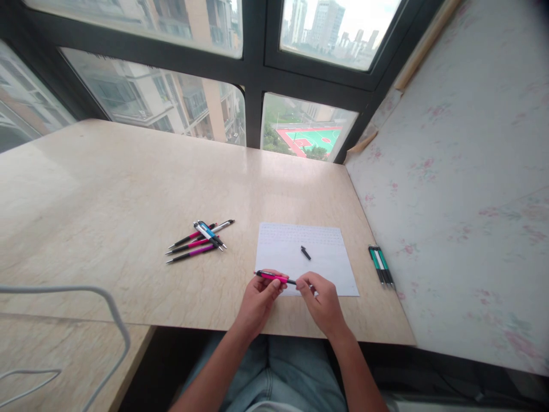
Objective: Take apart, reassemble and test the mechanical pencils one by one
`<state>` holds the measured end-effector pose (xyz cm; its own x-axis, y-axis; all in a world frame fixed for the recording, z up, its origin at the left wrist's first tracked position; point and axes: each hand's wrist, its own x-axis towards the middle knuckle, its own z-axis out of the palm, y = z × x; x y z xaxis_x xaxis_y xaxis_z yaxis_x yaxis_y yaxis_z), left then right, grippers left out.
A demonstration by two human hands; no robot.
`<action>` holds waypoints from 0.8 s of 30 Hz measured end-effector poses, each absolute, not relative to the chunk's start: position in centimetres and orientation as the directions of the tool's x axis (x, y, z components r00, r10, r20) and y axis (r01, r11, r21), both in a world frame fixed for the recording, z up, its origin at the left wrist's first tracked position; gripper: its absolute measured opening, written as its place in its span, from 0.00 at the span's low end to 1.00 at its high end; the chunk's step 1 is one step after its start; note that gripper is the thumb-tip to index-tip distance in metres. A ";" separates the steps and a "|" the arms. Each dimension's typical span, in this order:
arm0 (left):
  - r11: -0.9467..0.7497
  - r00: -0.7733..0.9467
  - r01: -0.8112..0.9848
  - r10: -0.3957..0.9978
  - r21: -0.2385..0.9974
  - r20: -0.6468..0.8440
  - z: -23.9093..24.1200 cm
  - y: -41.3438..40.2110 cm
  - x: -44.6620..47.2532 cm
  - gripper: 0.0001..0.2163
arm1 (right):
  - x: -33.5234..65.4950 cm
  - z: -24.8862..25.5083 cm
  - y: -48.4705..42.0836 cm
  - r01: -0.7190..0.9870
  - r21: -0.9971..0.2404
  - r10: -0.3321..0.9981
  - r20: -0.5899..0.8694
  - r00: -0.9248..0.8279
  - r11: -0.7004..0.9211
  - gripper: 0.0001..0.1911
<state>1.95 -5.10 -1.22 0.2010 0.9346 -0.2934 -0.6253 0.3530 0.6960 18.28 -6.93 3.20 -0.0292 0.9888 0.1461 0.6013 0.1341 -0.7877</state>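
Pink pen: over the near edge of the paper
Left hand: fingers gripping its pink barrel
Right hand: fingers pinching its black end
Black piece: on the paper
Pen heap: left, on the counter
Green pens: beside the wall

The held click pen is bright pink and black, the piled pens mix pink, purple, blue, white and black, the side row of pens is green, white and black, the paper white, the tabletop cream with tan veining, and the wallpaper off-white with pink floral sprigs.
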 end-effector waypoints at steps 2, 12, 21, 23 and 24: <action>0.348 0.190 -0.623 0.936 0.700 -0.297 -1.2 -5.1 2.0 0.09 | 18.2 3.3 -6.9 0.602 -0.784 0.985 0.171 -0.029 0.153 0.14; 0.334 0.192 -0.579 0.943 0.744 -0.273 -0.7 -5.3 2.0 0.09 | 18.3 3.1 -7.0 0.568 -0.821 0.998 0.049 -0.034 0.060 0.26; 0.357 0.172 -0.653 0.929 0.668 -0.328 -0.7 -4.9 2.0 0.09 | 21.1 1.1 -3.6 0.639 -0.769 0.946 0.187 0.265 -0.027 0.21; 0.362 0.178 -0.659 0.927 0.659 -0.331 -0.8 -4.9 2.0 0.10 | 21.4 0.1 -2.5 0.776 -0.630 0.931 0.269 0.246 -0.023 0.14; 0.363 0.180 -0.662 0.926 0.655 -0.332 -0.8 -4.9 2.0 0.10 | 21.5 -0.4 -2.1 0.821 -0.571 0.929 0.296 0.222 -0.015 0.13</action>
